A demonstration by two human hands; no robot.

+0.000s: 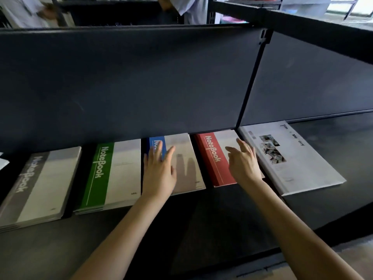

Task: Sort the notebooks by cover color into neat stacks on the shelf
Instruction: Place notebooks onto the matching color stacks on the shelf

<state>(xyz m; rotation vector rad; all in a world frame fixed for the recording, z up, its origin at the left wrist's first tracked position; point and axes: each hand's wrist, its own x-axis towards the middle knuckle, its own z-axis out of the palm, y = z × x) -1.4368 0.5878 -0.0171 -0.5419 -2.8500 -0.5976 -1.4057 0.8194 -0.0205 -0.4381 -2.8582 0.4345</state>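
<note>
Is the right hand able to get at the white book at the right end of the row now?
Probably yes. The right hand is over the red notebook, directly beside the white book. Nothing lies between them, and nothing rests on the book's cover.

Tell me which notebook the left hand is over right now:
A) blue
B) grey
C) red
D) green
A: the left hand reaches out with straight fingers over the blue notebook, covering part of its blue band.
</note>
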